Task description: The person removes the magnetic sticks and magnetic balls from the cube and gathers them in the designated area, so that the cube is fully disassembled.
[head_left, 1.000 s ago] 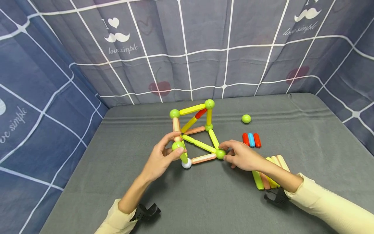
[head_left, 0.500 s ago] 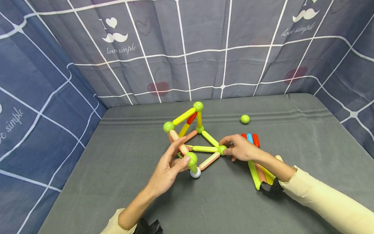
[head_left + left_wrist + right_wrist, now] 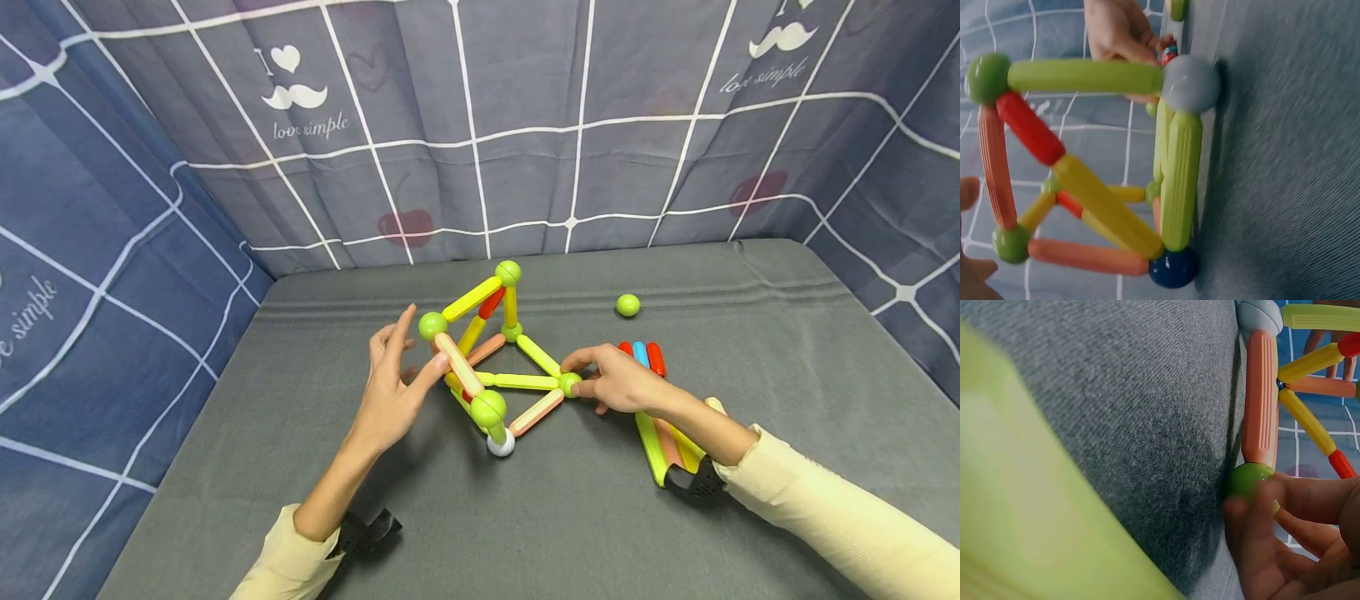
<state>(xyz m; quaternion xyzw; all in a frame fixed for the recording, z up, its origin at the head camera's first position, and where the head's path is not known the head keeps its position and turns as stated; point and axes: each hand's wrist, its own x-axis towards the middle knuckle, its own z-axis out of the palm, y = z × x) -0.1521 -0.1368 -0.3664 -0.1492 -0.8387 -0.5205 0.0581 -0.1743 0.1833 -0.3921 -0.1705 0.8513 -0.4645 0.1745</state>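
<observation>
Multicoloured, prob. plastic stick-and-ball frame [image 3: 517,381] stands on gray cloth-covered tabletop [image 3: 562,517]. L hand [image 3: 388,396]: fingers spread, holding nothing. R hand [image 3: 613,382]: fingers pinch glossy green ball [image 3: 567,385], base corner. Est.: light, sticks stiff, joints may part; grip at balls.

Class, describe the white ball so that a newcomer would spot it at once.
On the grey table stands a stick-and-ball frame. At its corner nearest the camera, below an upper green ball, sits the white ball. No other ball in sight is white.
</observation>
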